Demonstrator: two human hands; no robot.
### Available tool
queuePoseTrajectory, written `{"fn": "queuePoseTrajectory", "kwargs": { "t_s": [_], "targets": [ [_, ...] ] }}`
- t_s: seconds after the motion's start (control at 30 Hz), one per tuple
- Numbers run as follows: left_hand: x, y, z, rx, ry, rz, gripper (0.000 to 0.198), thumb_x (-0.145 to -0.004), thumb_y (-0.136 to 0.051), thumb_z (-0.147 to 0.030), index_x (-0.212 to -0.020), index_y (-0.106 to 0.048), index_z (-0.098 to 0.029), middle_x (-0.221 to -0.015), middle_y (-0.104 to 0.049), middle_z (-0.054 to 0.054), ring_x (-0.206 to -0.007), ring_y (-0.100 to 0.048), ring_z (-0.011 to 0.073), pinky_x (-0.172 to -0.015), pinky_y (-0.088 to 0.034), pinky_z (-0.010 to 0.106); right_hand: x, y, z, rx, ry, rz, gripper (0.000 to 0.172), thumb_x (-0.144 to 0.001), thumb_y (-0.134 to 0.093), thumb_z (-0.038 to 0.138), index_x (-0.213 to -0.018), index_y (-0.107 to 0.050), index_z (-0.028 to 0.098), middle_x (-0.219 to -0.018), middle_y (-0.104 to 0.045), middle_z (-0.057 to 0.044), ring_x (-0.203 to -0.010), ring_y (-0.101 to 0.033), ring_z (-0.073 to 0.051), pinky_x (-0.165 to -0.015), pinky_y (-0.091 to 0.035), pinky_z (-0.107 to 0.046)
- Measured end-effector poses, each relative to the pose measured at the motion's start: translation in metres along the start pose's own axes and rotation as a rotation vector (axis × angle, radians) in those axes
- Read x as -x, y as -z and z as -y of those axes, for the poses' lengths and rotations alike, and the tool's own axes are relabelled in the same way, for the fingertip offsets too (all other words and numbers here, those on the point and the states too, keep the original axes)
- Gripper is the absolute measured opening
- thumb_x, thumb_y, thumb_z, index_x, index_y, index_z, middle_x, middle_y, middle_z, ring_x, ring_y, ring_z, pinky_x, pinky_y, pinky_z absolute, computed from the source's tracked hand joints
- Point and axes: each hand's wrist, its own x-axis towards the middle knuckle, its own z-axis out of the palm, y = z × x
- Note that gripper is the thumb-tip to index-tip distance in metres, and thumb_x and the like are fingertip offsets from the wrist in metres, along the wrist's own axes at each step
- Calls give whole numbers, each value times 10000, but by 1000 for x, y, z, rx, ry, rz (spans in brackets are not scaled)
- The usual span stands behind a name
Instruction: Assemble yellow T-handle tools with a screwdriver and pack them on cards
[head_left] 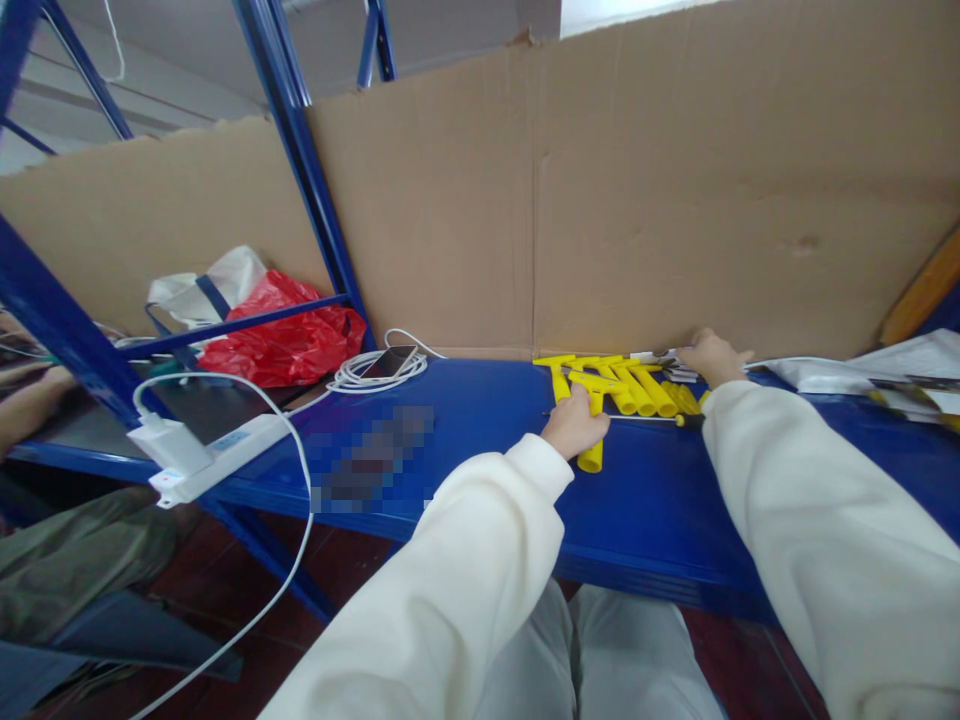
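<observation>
**Yellow T-shaped piece [592, 458] in the left hand [576, 424]**

The piece is in front of a row of similar yellow pieces [637, 392], over the blue surface [480, 410]; the left hand grasps it. The right hand [714, 358] reaches the row's far right end, beside thin metallic parts [664, 357]; whether it grips any, I cannot tell. Farther left lie a coiled white cable [379, 378] and a red bag [289, 335]. Cardboard [637, 180] stands behind.
</observation>
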Motion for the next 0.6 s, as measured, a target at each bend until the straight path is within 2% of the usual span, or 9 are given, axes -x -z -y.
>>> {"fn": "queuePoseTrajectory", "kwargs": {
  "t_s": [0.1, 0.2, 0.37, 0.5, 0.6],
  "targets": [
    [0, 0, 0, -3, -8, -2, 237, -969, -643, -249, -1186, -581, -178, -1234, -768, 154, -1200, -719, 304, -1000, -531, 340, -1, -3, 1, 29, 55, -30, 405, -964, -627, 468, -1252, -673, 187, -1276, -707, -256, -1212, -604, -454, -979, -418, -678],
    [-1, 0, 0, -8, -14, 3, 244, -977, -631, -249, -1201, -581, -166, -1238, -765, 167, -1207, -718, 309, -1002, -529, 340, 1, -3, 3, 124, 106, -8, 433, -989, -614, 532, -1205, -706, 168, -1346, -683, -262, -1278, -573, -452, -1043, -389, -664],
    [-1, 0, 0, 2, 2, 4, 263, -969, -636, -248, -1216, -580, -177, -1265, -761, 154, -1227, -711, 307, -1013, -523, 342, 3, -2, 5, 231, 115, 17, 465, -1001, -583, 474, -1261, -691, 105, -1368, -667, -296, -1309, -570, -439, -1126, -309, -682],
    [-2, -1, 2, 17, -7, -10, 255, -963, -639, -242, -1206, -584, -188, -1240, -768, 141, -1203, -722, 296, -1000, -531, 338, 0, -5, 4, 199, 69, -56, 498, -928, -641, 455, -1279, -676, 103, -1272, -688, -300, -1250, -603, -464, -1056, -359, -735],
    [-4, -1, 4, 21, -11, -1, 241, -971, -636, -241, -1200, -583, -184, -1227, -774, 140, -1192, -729, 287, -991, -533, 326, -1, -7, 0, 110, 32, -122, 547, -888, -657, 440, -1321, -648, 107, -1290, -666, -313, -1253, -592, -489, -998, -413, -737]
  ]
}}
